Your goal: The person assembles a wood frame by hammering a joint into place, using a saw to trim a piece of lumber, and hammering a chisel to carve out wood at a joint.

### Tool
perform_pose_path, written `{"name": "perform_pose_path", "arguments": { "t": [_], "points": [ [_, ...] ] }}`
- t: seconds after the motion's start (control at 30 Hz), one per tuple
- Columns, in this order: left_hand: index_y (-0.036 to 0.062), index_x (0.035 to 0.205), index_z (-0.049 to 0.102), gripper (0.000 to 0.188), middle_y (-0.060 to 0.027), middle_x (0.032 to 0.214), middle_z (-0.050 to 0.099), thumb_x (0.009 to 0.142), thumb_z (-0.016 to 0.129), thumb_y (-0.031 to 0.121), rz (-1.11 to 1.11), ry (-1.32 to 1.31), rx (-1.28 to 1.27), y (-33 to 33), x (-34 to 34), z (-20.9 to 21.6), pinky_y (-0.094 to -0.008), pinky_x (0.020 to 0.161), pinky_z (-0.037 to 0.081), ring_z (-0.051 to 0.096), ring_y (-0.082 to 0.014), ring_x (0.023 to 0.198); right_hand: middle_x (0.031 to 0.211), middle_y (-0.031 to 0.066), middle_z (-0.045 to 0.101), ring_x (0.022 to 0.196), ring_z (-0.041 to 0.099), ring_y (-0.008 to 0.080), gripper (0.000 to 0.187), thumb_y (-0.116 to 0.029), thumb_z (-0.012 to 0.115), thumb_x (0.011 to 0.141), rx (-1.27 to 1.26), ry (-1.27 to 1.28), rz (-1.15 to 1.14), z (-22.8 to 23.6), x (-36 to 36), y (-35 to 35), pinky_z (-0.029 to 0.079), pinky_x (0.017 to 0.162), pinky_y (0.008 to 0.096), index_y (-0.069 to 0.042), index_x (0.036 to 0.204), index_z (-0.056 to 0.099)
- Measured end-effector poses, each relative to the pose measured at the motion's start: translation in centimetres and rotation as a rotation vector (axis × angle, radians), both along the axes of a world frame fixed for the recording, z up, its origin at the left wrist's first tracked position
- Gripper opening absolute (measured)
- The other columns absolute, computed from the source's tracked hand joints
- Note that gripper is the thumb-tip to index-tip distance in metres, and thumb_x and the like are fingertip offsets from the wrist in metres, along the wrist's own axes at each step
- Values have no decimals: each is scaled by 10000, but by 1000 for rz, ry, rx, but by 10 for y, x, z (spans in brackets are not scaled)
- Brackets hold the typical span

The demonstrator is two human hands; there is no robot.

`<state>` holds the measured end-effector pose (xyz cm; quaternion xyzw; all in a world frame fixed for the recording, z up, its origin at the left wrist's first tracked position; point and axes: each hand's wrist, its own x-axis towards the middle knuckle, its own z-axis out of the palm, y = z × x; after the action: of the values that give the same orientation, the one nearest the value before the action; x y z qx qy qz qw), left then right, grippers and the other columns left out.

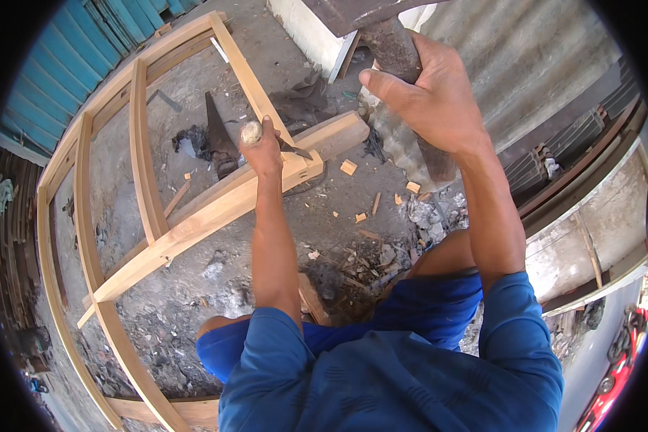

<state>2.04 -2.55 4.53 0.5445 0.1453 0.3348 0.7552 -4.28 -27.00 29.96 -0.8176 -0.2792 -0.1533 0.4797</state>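
My left hand (pixel 264 153) is closed round a chisel (pixel 250 132), whose pale, worn butt end faces up. Its metal blade (pixel 300 151) slants onto the end of a thick rail near the corner of a wooden frame (pixel 194 225). Raised at the upper right, my right hand (pixel 435 97) grips the handle of a hammer (pixel 392 49). The dark, heavy hammer head is partly cut off by the top edge of the view, apart from the chisel. Beneath the worked corner, another timber (pixel 344 134) juts out to the right.
A dark tapering blade like a handsaw's (pixel 219 128) lies inside the frame. Wood chips (pixel 348 167) and rubble (pixel 389 259) litter the ground before my knees. Corrugated grey sheeting (pixel 533 65) stands at right, a blue metal wall (pixel 72 65) at far left. Something red (pixel 615 374) shows lower right.
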Motion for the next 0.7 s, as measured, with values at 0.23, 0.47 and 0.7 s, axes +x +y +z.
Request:
{"name": "perform_pose_path", "arguments": {
  "t": [0.23, 0.47, 0.7],
  "points": [
    [37, 864, 563, 174, -36, 683, 615, 868, 727, 92, -11, 10, 137, -21, 2, -4, -270, 507, 435, 556, -103, 554, 771, 80, 640, 643, 594, 177, 206, -177, 670, 880, 189, -270, 139, 30, 8, 62, 481, 592, 313, -11, 988, 611],
    [18, 952, 582, 187, -39, 826, 643, 831, 722, 41, -40, -53, 278, -63, -1, -40, -310, 621, 491, 589, -122, 704, 969, 206, 713, 945, 693, 377, 329, -160, 697, 812, -1280, 12, 60, -70, 64, 70, 552, 779, 457, -8, 1099, 646],
    [40, 941, 530, 223, -12, 830, 579, 840, 725, 5, -285, 121, 10, -74, -38, -100, -266, 679, 487, 569, -101, 777, 1019, 185, 707, 920, 697, 337, 431, -160, 726, 801, -586, 137, 42, -42, 12, 53, 547, 807, 404, 9, 1183, 616]
  ]
}}
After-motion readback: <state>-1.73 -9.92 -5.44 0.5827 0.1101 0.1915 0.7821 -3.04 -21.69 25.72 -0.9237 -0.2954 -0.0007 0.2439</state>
